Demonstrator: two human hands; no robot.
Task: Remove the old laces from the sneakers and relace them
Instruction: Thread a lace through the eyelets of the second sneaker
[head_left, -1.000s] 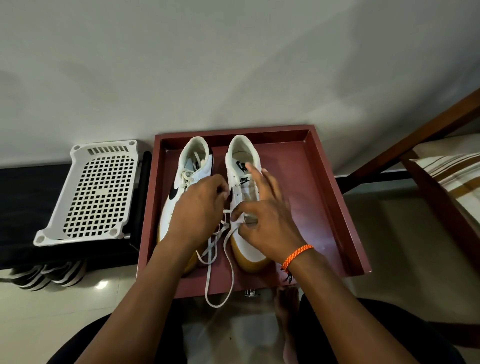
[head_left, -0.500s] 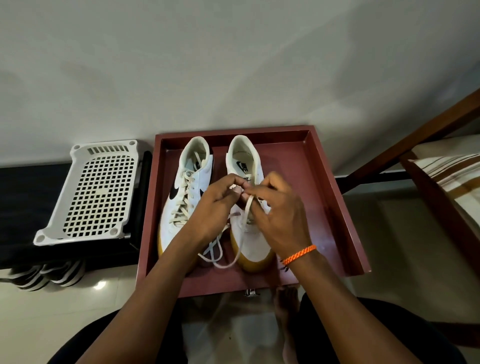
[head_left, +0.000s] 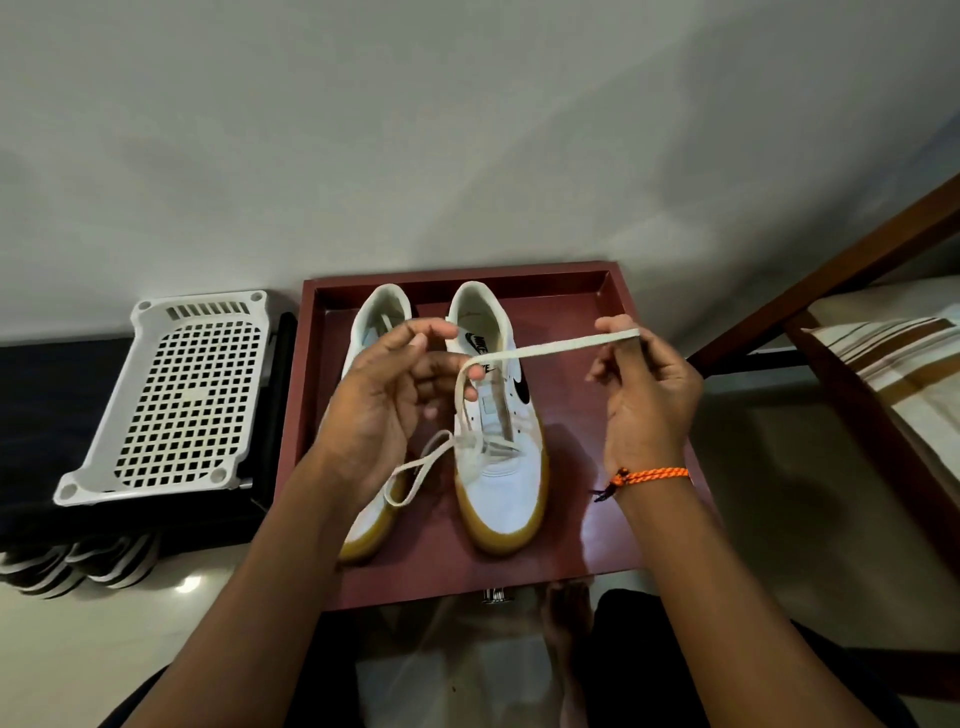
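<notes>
Two white sneakers with gum soles stand side by side in a maroon tray (head_left: 587, 467). The right sneaker (head_left: 501, 483) has its upper eyelets bare; a cream lace (head_left: 550, 347) stays threaded only near its toe. My right hand (head_left: 649, 400) pinches the lace end between thumb and forefinger and holds it stretched out to the right. The lace bends at the curled fingers of my left hand (head_left: 379, 400), then drops to the lower eyelets, with a loose loop hanging on the left. My left hand hides most of the left sneaker (head_left: 387, 312), which shows lacing at its top.
A white perforated plastic rack (head_left: 182, 389) lies on a black surface left of the tray. Striped sandals (head_left: 78, 566) sit on the floor below it. A wooden bed frame (head_left: 831, 270) and striped mattress (head_left: 904, 358) stand at right. The wall is directly behind the tray.
Both hands have lifted from the right sneaker and moved apart. My right hand drew the lace out of the upper eyelets and off to the right, pulling it straight.
</notes>
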